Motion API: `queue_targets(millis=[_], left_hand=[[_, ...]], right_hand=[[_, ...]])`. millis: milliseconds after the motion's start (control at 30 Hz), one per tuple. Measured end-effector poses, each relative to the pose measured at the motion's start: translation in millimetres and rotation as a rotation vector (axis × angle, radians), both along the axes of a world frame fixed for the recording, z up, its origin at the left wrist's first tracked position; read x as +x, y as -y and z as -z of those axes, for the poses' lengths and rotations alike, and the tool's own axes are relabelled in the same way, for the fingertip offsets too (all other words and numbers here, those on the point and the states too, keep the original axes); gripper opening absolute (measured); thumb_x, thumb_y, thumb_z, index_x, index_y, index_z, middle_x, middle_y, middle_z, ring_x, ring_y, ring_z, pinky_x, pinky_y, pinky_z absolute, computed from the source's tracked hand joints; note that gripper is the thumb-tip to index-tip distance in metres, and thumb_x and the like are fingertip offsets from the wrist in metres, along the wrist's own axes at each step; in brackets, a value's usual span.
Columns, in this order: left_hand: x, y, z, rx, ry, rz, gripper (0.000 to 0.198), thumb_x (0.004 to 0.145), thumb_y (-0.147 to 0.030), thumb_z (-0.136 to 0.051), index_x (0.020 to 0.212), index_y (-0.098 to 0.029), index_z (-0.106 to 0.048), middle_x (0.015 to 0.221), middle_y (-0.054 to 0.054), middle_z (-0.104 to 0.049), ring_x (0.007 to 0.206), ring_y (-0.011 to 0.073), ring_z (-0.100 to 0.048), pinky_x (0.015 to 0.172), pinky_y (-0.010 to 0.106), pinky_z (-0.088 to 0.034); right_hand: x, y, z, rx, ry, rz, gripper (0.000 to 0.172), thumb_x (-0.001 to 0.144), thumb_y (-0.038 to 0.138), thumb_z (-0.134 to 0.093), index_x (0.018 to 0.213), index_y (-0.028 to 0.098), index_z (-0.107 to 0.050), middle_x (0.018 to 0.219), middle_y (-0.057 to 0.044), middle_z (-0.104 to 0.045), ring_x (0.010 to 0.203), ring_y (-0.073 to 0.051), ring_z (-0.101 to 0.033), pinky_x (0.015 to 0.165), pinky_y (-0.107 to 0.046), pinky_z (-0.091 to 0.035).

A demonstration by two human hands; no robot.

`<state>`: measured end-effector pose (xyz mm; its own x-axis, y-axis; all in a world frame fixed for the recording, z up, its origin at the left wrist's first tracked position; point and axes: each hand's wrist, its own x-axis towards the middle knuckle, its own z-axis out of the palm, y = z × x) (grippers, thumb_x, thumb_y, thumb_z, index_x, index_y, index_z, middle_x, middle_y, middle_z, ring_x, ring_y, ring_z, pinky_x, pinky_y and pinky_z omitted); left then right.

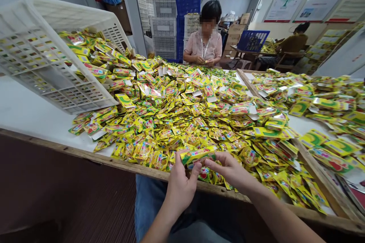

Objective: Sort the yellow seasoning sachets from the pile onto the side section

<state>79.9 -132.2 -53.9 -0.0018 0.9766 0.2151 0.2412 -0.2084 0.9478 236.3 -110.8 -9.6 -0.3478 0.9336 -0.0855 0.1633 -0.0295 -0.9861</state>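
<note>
Between my two hands, just above the table's front edge, is a small yellow-and-green carton point(198, 155) lying nearly level. My left hand point(182, 178) grips its left end, with the thumb across the near side. At the carton's right end, the fingers of my right hand point(229, 167) are closed on it, thumb toward the near edge. Whether anything is inside the carton is hidden. Small yellow sachets point(142, 148) lie in a heap around and beyond my hands. Behind them are piled many similar yellow cartons point(125, 100), some with white end flaps standing open.
A white plastic crate point(65, 79) lies tipped on the left, cartons spilling from it. A wooden divider point(319, 174) runs along the right, with more cartons beyond. The table's wooden edge point(85, 158) is in front of me. A person point(203, 43) sits opposite; another point(293, 45) sits behind right.
</note>
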Motion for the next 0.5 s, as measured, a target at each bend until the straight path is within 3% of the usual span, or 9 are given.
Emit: queue_targets(millis=[67, 233, 400, 500], left_hand=[[3, 1, 1.5, -0.025, 0.024, -0.028, 0.031, 0.086, -0.042, -0.054, 0.107, -0.02, -0.049, 0.097, 0.009, -0.068, 0.093, 0.023, -0.065, 0.08, 0.036, -0.051], [8, 2, 5.4, -0.14, 0.121, 0.004, 0.035, 0.086, -0.049, -0.05, 0.103, -0.019, -0.053, 0.079, 0.004, -0.066, 0.071, 0.0186, -0.065, 0.065, 0.029, -0.052], [11, 3, 7.3, -0.117, 0.143, 0.019, 0.031, 0.087, -0.049, -0.049, 0.098, -0.02, -0.05, 0.076, 0.001, -0.061, 0.057, 0.0127, -0.056, 0.051, 0.023, -0.047], [17, 6, 9.8, -0.112, 0.204, 0.001, 0.03, 0.089, -0.051, -0.043, 0.088, -0.021, -0.047, 0.068, -0.003, -0.054, 0.047, 0.0097, -0.049, 0.042, 0.021, -0.042]], right_hand=[[-2, 1, 6.1, -0.011, -0.046, 0.039, 0.035, 0.076, 0.052, -0.062, 0.085, 0.02, -0.074, 0.085, -0.005, -0.073, 0.086, -0.024, -0.064, 0.086, -0.038, -0.047], [-2, 8, 21.3, -0.003, -0.155, 0.35, 0.035, 0.064, 0.05, -0.075, 0.077, 0.018, -0.072, 0.077, -0.004, -0.071, 0.073, -0.019, -0.062, 0.071, -0.03, -0.049], [-1, 15, 21.1, -0.09, -0.187, 0.186, 0.041, 0.069, 0.056, -0.069, 0.075, 0.017, -0.072, 0.071, -0.004, -0.07, 0.068, -0.017, -0.06, 0.067, -0.029, -0.049], [-2, 22, 23.5, -0.043, -0.186, 0.22, 0.039, 0.069, 0.055, -0.07, 0.073, 0.016, -0.07, 0.069, -0.003, -0.067, 0.068, -0.017, -0.059, 0.068, -0.028, -0.05]])
